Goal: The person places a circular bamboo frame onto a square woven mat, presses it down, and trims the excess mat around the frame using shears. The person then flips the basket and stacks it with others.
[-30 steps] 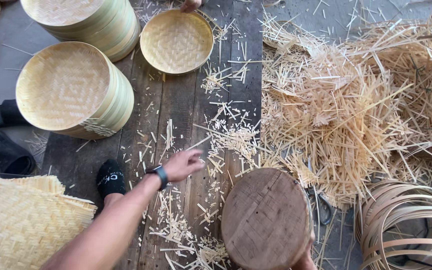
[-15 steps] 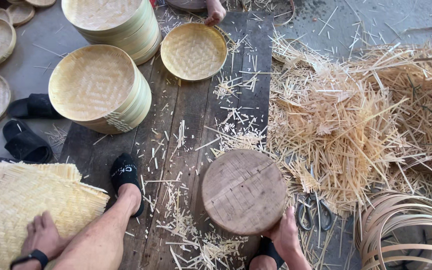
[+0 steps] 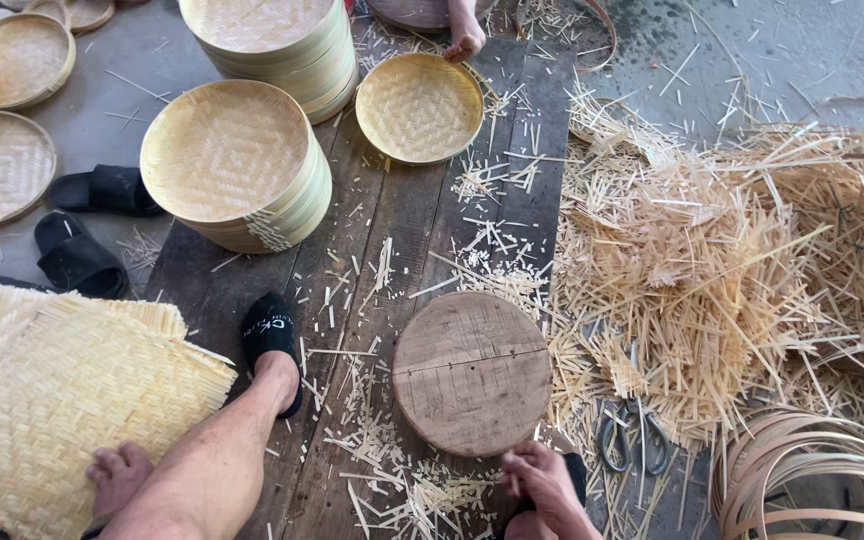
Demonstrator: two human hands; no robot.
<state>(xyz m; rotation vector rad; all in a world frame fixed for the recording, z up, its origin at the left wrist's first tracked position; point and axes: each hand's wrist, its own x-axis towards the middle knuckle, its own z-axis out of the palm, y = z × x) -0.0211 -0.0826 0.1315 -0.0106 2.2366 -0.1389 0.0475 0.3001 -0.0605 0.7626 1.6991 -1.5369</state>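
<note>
Left hand (image 3: 120,475): fingers lying flat, pressing on woven bamboo mat (image 3: 52,400), gripping nothing.
Right hand (image 3: 544,482): fingers curling beside round wooden block (image 3: 472,372); grip unclear.

A round wooden block (image 3: 472,372) sits on floor planks (image 3: 392,230). Left of it lies a stack of woven mats (image 3: 52,400); right, a heap of bamboo offcuts (image 3: 732,270) with scissors (image 3: 630,438) at its near edge. Behind stand stacked woven trays (image 3: 237,165).

Two tray stacks (image 3: 237,165), one wooden disc (image 3: 471,372)
</note>
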